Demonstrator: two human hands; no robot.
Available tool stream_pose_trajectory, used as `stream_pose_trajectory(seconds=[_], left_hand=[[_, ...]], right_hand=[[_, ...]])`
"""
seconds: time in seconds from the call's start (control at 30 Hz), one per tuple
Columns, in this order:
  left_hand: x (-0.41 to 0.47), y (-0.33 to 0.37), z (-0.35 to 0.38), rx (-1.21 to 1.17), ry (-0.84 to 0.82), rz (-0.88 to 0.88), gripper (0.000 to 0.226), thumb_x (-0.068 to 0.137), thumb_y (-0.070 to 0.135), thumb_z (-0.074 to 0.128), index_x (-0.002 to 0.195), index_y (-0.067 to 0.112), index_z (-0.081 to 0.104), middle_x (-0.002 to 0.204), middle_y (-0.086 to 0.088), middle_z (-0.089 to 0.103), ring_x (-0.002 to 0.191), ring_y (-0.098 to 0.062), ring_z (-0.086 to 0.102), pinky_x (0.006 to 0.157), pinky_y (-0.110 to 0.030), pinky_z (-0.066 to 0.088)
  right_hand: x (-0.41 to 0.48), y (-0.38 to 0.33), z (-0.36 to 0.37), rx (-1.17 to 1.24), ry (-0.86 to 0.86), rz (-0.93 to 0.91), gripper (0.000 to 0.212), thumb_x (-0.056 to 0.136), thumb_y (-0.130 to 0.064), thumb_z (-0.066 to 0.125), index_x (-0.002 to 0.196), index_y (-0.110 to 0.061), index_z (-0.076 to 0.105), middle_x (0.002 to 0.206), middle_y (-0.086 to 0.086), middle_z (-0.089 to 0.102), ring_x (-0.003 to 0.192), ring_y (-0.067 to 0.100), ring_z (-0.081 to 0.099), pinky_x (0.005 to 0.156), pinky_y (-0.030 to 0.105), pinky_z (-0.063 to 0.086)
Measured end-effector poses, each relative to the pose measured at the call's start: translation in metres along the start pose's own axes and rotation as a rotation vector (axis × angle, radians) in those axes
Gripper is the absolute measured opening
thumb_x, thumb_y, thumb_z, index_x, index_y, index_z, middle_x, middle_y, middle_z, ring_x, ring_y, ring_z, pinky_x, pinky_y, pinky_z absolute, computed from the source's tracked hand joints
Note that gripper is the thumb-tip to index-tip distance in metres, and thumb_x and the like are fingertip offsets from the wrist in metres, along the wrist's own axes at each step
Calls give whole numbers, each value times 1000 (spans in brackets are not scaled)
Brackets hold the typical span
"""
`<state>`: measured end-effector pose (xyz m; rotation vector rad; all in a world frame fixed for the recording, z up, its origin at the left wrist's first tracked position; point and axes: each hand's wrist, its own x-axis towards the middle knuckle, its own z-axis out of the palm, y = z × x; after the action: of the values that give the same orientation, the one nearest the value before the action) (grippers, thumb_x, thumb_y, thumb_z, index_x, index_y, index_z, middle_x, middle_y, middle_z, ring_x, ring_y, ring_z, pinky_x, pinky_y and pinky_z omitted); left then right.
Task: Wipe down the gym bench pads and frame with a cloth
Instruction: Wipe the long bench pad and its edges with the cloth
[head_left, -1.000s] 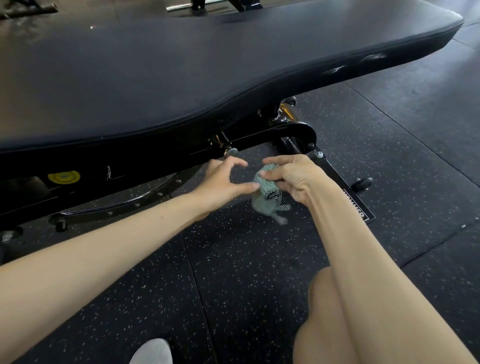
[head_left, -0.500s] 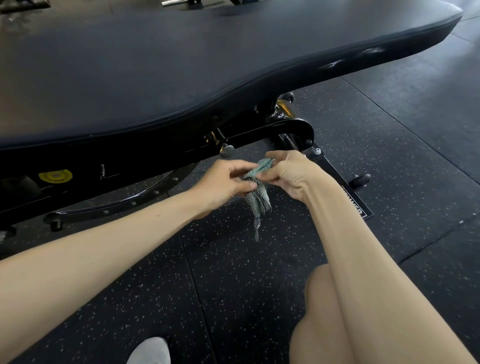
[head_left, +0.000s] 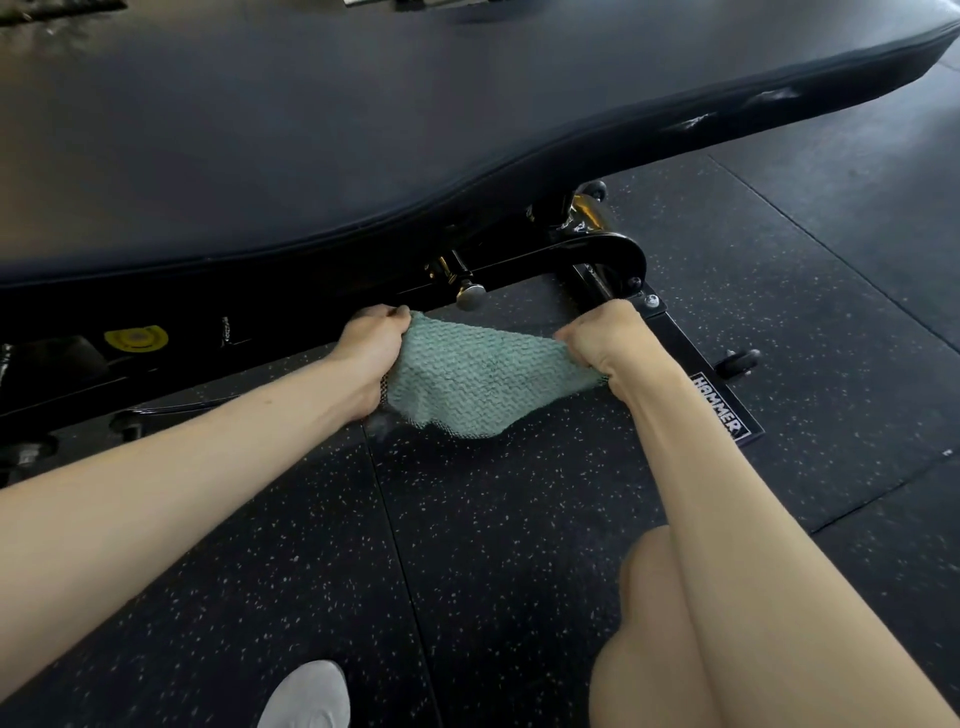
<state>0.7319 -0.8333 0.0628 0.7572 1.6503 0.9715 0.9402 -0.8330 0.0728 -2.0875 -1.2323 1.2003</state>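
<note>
Since half a second ago my hands have pulled apart, and the green cloth (head_left: 478, 379) that hung bunched between them is now stretched open. My left hand (head_left: 371, 348) grips its left edge and my right hand (head_left: 602, 338) its right edge, the fingers of both curled tight around the fabric. The cloth hangs over the speckled floor (head_left: 467, 545), just in front of the black frame (head_left: 597, 254) and below the bench pad (head_left: 311, 130).

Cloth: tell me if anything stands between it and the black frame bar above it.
Nothing visible does. The cloth, gripped by left hand and right hand, spreads just below the frame bar; only the bar's knob juts out above its top edge.
</note>
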Motion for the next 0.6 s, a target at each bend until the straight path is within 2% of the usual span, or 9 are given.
stream_pose_trajectory(seconds=[0.07,0.13,0.2,0.3,0.4,0.43,0.5,0.53,0.6], left_hand=[[-1,2,-1,-31,18,-16,29,100,22,49,126,10,54,115,-8,62,92,-18,61,68,-29,50],[-1,4,-4,-36,40,-35,26,100,21,50,123,11,54,111,-6,62,94,-18,60,76,-32,51],[-2,6,-7,-41,50,-28,9,100,20,50,107,17,53,96,-1,59,85,-14,57,78,-31,50],[-5,8,-10,-22,37,-10,11,100,20,49,89,19,52,86,2,55,79,-12,55,84,-35,49],[-11,12,-8,-77,7,5,11,98,19,53,88,19,56,84,3,59,79,-14,58,77,-32,50],[-12,13,-6,-117,-12,12,5,97,19,55,93,19,59,86,3,61,81,-14,59,77,-31,51],[-15,15,-4,-164,-79,29,15,94,20,60,109,18,60,95,3,63,89,-12,61,81,-31,51],[-15,16,-3,-147,-140,51,15,94,20,60,109,18,60,95,4,64,91,-11,60,81,-29,50],[-22,19,-6,-55,-357,125,11,96,20,54,91,17,63,84,8,65,84,-7,59,76,-23,46]], right_hand=[[0,-1,4,-55,-7,15,27,85,3,47,107,2,63,102,12,63,86,24,57,69,27,45],[-3,-3,5,-79,-11,20,14,87,0,48,98,-1,56,84,9,53,69,20,49,55,26,38],[-4,-3,3,-55,-7,24,12,88,-2,48,98,-6,53,80,6,47,65,16,42,50,26,31],[-3,-6,1,45,-12,52,17,88,0,45,99,-7,55,81,6,48,68,16,42,55,26,34],[2,-5,4,3,0,106,27,89,-5,48,111,-5,63,104,11,62,82,22,53,77,35,51],[3,-3,6,-20,27,104,30,88,-7,48,113,-7,64,106,11,64,83,24,55,76,36,51],[1,0,8,-40,73,69,33,87,-9,44,112,-10,65,93,10,62,68,24,50,61,33,43],[-4,-2,8,-61,100,53,35,87,-9,41,113,-10,64,89,11,60,66,23,49,61,33,42],[-8,-2,6,-43,109,42,32,87,-5,38,108,-4,63,84,16,66,69,27,58,72,40,55]])
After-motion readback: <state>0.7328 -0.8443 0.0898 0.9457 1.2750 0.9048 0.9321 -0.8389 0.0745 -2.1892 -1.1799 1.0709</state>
